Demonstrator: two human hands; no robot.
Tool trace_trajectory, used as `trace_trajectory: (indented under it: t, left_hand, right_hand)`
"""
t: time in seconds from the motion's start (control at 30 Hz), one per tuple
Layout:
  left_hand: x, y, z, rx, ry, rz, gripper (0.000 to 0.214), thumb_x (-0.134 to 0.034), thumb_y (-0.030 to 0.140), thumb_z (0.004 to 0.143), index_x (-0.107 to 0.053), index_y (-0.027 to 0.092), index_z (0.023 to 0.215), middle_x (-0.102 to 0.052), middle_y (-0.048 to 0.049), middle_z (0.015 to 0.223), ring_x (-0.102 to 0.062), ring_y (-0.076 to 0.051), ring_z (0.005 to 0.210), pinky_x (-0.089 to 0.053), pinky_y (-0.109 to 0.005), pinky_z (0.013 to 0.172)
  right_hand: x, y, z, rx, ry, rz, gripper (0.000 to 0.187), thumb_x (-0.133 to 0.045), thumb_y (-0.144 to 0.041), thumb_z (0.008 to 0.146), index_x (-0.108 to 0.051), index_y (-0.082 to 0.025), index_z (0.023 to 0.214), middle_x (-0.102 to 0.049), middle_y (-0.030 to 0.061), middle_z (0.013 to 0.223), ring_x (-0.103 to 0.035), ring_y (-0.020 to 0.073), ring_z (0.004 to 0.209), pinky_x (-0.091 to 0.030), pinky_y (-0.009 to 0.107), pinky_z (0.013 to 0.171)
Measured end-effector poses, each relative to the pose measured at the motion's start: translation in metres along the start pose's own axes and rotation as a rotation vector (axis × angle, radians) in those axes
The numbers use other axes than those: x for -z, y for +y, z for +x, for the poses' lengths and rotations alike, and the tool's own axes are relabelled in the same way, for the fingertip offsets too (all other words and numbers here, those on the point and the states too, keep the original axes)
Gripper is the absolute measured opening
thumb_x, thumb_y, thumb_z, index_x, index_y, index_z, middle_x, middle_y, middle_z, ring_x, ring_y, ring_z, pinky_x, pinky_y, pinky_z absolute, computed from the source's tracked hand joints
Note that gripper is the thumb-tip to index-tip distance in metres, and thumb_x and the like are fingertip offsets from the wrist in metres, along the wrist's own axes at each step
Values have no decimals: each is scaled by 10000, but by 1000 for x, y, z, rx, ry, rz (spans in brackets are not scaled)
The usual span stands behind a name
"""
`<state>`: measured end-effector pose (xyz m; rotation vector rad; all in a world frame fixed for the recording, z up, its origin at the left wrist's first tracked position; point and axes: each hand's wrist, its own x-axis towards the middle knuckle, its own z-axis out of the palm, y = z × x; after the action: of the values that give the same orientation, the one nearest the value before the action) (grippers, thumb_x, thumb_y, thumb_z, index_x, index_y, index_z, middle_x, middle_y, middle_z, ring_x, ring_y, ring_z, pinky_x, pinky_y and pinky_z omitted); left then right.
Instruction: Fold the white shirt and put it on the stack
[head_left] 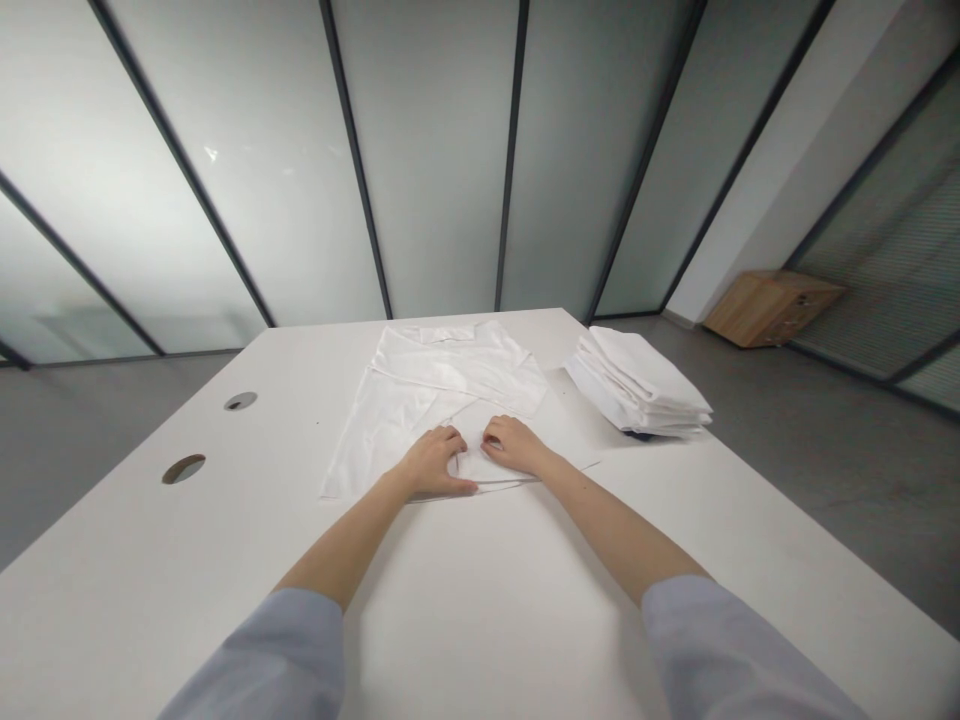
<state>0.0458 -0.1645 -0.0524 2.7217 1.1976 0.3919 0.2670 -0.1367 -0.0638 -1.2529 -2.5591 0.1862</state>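
Office-like room, frosted glass partitions (pixel 435 150) (dark-framed); wooden cabinet (pixel 750 310), white table (pixel 480 610)

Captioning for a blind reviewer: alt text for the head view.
A person's left hand and right hand are on a white garment lying partly folded on a white table; a stack of folded white cloth sits to the right.

Left forearm (pixel 349 535), right forearm (pixel 615 520) reach forward, converging. Left hand (pixel 435 458): fingers bent, thumb spread apart, pointing right. Right hand (pixel 516 444) near left, not touching: palm down, fingers curled inward, pinch unclear.
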Motion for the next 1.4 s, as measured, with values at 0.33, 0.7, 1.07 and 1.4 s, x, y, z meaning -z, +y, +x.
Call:
trace_trajectory:
  t: [0.33, 0.7, 1.07, 1.4]
  left_hand:
    - [-3, 3, 4, -47, 0, -48, 212, -618, 325, 781, -688, 193, 931, -674, -65, 987, -599, -212, 978, -446, -310, 879]
    - [-2, 16, 6, 144, -105, 114, 251, -442, 241, 873, -678, 175, 926, -702, -94, 946, -644, -218, 914, -477, -318, 813]
    - [19, -15, -64, 127, -203, 267, 753, -434, -6, 686, -429, 214, 1407, -455, -64, 1454, -421, -214, 1313, -359, -375, 1075]
    - [60, -85, -133, 462, -35, -17, 392, -404, 240, 753, -715, 228, 991, -713, -39, 1097, -637, -227, 1049, -464, -339, 970]
  right_hand:
    - [0, -2, -2, 63, 74, 98, 250, -598, -386, 872, -680, -151, 863, -663, 73, 877, -585, 192, 859, -412, 293, 782]
    - [9, -21, -6, 114, -144, -97, 248, -568, -164, 809, -678, -154, 1031, -660, 105, 1064, -603, 216, 980, -428, 312, 854]
    - [31, 49, -89, -160, -131, -171, 544, -491, -31, 719, -634, -178, 1224, -575, 102, 1338, -540, 234, 1219, -407, 388, 1023]
    - [35, 84, -107, -208, 76, 46, 372, -427, -113, 735, -710, -184, 966, -713, 82, 1068, -641, 224, 1008, -461, 363, 930]
